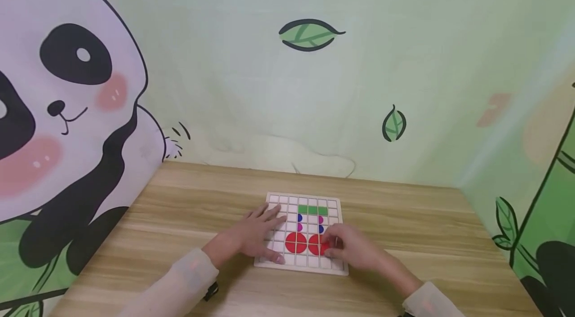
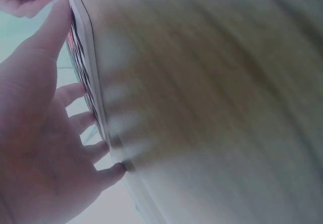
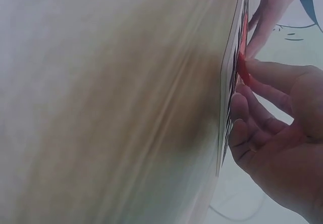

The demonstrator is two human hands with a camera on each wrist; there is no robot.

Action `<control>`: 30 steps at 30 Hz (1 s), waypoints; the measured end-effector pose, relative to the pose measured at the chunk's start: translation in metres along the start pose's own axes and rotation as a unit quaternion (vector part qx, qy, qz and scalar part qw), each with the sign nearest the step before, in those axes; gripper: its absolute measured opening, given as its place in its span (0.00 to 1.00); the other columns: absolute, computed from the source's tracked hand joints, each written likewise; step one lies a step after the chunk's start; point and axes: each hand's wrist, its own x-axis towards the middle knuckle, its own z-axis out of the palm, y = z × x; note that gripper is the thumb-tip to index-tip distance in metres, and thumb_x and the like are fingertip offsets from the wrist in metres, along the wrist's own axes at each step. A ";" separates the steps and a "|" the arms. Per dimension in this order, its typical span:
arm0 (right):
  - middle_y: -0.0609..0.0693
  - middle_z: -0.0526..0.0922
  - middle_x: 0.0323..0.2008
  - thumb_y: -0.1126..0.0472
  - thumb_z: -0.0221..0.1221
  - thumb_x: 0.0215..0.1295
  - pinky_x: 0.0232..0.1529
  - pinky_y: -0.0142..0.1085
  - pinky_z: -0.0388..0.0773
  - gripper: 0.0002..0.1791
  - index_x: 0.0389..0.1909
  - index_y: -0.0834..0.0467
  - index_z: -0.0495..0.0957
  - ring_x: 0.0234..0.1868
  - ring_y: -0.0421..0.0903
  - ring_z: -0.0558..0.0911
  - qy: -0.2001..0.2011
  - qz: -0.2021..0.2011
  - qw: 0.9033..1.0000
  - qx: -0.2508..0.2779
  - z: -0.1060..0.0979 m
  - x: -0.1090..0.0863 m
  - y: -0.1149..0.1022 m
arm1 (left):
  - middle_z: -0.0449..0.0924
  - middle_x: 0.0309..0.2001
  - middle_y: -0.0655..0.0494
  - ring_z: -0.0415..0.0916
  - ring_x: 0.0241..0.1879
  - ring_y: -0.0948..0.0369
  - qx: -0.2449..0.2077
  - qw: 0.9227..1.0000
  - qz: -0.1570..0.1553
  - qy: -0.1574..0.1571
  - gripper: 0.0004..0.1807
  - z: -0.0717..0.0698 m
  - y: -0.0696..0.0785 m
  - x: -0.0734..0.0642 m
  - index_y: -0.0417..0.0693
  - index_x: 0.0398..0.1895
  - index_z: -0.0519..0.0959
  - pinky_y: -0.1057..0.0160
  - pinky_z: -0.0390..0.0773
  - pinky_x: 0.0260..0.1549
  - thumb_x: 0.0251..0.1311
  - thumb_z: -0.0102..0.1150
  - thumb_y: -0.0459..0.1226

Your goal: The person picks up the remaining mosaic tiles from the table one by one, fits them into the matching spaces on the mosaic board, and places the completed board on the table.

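Note:
A square white grid board (image 1: 302,265) lies on the wooden table, with coloured tiles set in its cells. My left hand (image 1: 256,234) rests with spread fingers on the board's left side, the thumb near its front edge. With thumb and finger, my right hand (image 1: 352,244) pinches a red tile (image 3: 244,70), which stands tilted at the board's surface in the right wrist view. It is at the right side of a red circle (image 1: 315,245), partly hidden by my fingers. Left of that, a second red circle (image 1: 295,243) is made of quarter pieces.
Higher on the board are a green bar (image 1: 312,209) and small blue (image 1: 321,228) and magenta half-circles (image 1: 321,219). Around the wooden table (image 1: 404,222) stand walls printed with a panda (image 1: 76,107) and leaves.

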 end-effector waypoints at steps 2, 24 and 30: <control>0.40 0.79 0.35 0.64 0.72 0.68 0.38 0.34 0.79 0.09 0.45 0.52 0.85 0.38 0.43 0.77 0.001 0.002 1.000 0.002 -0.001 0.000 0.000 | 0.43 0.87 0.49 0.36 0.84 0.38 0.000 1.000 0.000 0.003 0.61 0.000 0.000 0.001 0.58 0.86 0.57 0.30 0.49 0.77 0.54 0.67 0.73; 0.41 0.79 0.33 0.67 0.70 0.68 0.35 0.33 0.79 0.07 0.39 0.53 0.82 0.35 0.42 0.78 0.006 0.006 1.000 0.009 0.003 0.002 -0.003 | 0.42 0.87 0.52 0.35 0.85 0.40 0.005 1.000 -0.004 0.001 0.62 0.005 -0.007 0.005 0.62 0.86 0.56 0.32 0.49 0.78 0.52 0.66 0.75; 0.40 0.79 0.32 0.67 0.70 0.68 0.35 0.33 0.79 0.08 0.38 0.52 0.82 0.34 0.41 0.77 0.007 -0.001 1.000 -0.008 0.005 0.002 -0.005 | 0.41 0.87 0.52 0.34 0.84 0.40 -0.007 1.000 -0.003 -0.001 0.62 0.007 -0.008 0.000 0.61 0.86 0.56 0.32 0.47 0.78 0.52 0.67 0.74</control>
